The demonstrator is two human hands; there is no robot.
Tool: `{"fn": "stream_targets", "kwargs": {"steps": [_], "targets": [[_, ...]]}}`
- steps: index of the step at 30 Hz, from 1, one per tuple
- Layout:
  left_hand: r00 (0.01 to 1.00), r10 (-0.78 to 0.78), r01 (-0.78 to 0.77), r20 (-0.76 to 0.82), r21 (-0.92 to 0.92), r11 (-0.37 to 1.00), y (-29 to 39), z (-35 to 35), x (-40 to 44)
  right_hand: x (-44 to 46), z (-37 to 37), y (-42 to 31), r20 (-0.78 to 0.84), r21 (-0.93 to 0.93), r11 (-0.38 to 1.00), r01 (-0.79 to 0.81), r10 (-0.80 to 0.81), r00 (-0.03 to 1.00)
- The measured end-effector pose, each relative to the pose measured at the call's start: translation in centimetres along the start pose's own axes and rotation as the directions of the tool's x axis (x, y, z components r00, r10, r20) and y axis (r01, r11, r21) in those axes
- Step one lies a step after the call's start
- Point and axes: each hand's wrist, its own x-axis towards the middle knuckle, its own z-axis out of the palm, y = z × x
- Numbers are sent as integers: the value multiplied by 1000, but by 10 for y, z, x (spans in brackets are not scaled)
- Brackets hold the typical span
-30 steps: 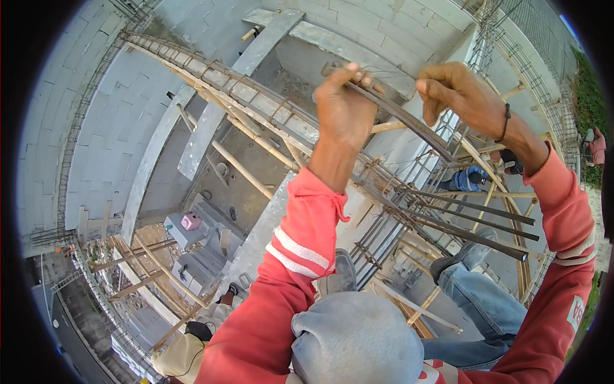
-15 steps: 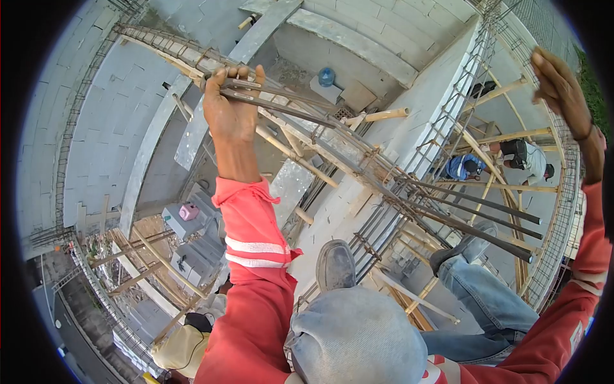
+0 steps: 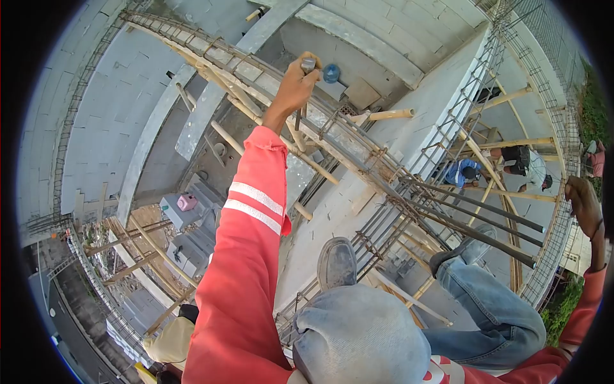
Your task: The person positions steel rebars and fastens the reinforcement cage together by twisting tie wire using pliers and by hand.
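Note:
My left hand (image 3: 294, 89) is closed around a dark metal tool (image 3: 308, 64), whose blunt end points up above the fist, while a thin part shows below the hand. It is over the long rebar frame (image 3: 345, 150) that crosses the view diagonally. At the far right my right hand (image 3: 583, 206) is raised beside the curved mesh of bars, its fingers curled; what it holds, if anything, is hidden. Several loose dark bars (image 3: 489, 206) stick out from the frame's right part, between my two hands.
My shoe (image 3: 336, 264) rests near the rebar. Two people (image 3: 462, 173) (image 3: 526, 168) are below among bamboo poles (image 3: 505, 100). A blue water bottle (image 3: 330, 73) stands beyond my left hand. Grey blocks and a pink container (image 3: 187, 202) lie lower left.
My left hand moved left, then back to the right with the tool, which has turned more upright. My right hand moved away to the far right and then lower, its fingers now more curled.

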Motion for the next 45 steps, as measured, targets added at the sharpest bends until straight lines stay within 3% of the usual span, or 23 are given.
{"fn": "stream_targets", "kwargs": {"steps": [4,6,7,8,10,13,14,15,18,20,24,26,27,30,32,34,36,37,38,39,40,41,45], "targets": [[978,-189,193,85,-46,980,-34,5,-2,-11,21,-12,-66,258,963,-76,96,993],[919,-386,372,80,152,916,-50,9,-10,-9,26,-23,3,336,935,-113,119,993],[919,-384,369,89,148,918,-58,15,-16,-8,29,-33,67,409,901,-144,127,990],[952,-306,292,-3,316,903,-67,22,-27,-8,35,-52,119,536,826,-174,130,984],[994,-41,92,-104,557,826,-76,34,-45,0,69,-64,35,716,693,-80,79,996],[991,-133,104,-2,636,764,-59,39,-48,8,81,-118,26,869,486,-94,145,989],[995,-97,63,0,757,650,-53,39,-48,10,81,-132,33,924,368,-104,196,980],[995,-98,63,1,757,650,-48,36,-48,10,84,-136,33,924,368,-105,197,980],[974,-224,93,44,820,564,-34,25,-44,18,94,-138,152,968,209,-139,-45,987],[948,-286,71,140,783,618,-31,14,-45,17,94,-135,185,966,187,-177,-29,982],[939,-206,-42,274,689,723,-55,-7,-58,19,100,-132,273,950,159,-270,3,962],[951,-7,-210,308,666,716,-58,-14,-66,21,99,-133,284,938,212,-274,-17,959],[956,-5,-202,294,670,714,-53,-16,-70,24,98,-133,299,924,261,-278,-41,953],[972,218,-141,-85,531,835,-12,-13,-99,25,94,-133,317,902,342,-265,-103,943],[944,124,25,-306,441,897,-8,-14,-139,22,95,-132,305,897,369,-243,-121,945],[914,-220,306,-340,227,924,-10,-4,-213,19,95,-135,296,901,366,-233,-125,947],[947,-267,313,-176,332,890,-28,16,-326,20,97,-141,227,921,345,-180,-101,969],[905,-424,403,-25,363,840,-35,21,-392,19,103,-141,216,925,345,-160,-131,968],[903,-429,370,13,480,795,-10,28,-448,20,109,-136,175,959,246,-138,-134,976],[732,-678,578,64,470,668,-4,36,-505,21,115,-132,152,975,179,-128,-123,981],[722,-689,565,68,516,643,30,35,-541,20,122,-131,152,983,116,-141,-91,984],[589,-793,651,157,489,581,52,31,-565,18,130,-129,161,986,53,-159,-53,985],[687,-708,528,165,556,642,83,39,-638,9,154,-127,207,966,-175,-192,72,976]]}}
